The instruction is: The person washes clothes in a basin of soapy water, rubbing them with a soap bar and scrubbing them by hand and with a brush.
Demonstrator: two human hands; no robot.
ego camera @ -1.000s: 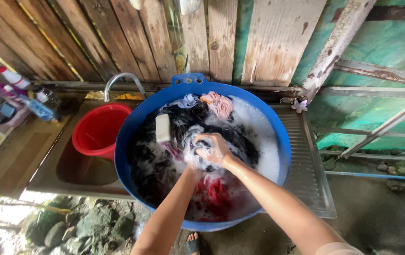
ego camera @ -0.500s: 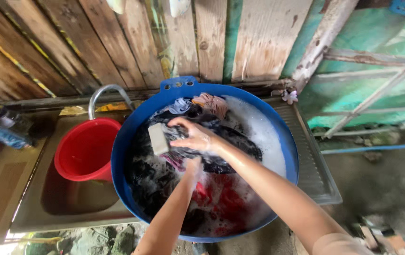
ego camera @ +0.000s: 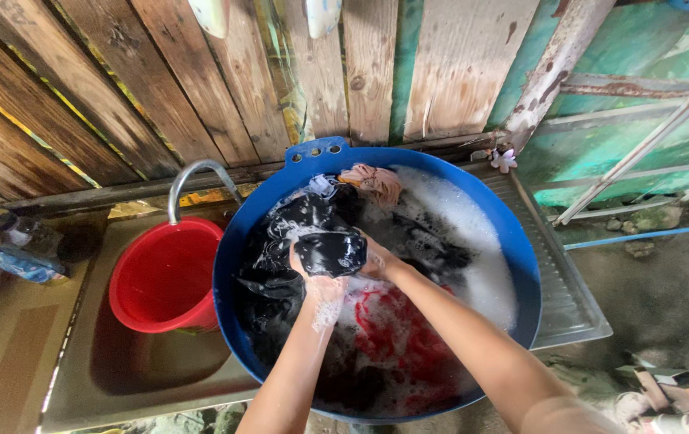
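black cloth (ego camera: 330, 252) now bunched and gripped between left hand (ego camera: 320, 291) and right hand (ego camera: 375, 262) | lifted above suds, mid blue tub (ego camera: 521, 241) | soap bar gone from view | scrubbing resumed

Both bare forearms reach forward from the bottom edge and converge near the middle. The left hand (ego camera: 318, 273) sits low, wrist foamy, fingers curled upward in a closed grip. The right hand (ego camera: 374, 259) presses in just beside it, fingers bent and wet, mostly hidden. The right forearm stretches long and diagonal; the left runs steeper.
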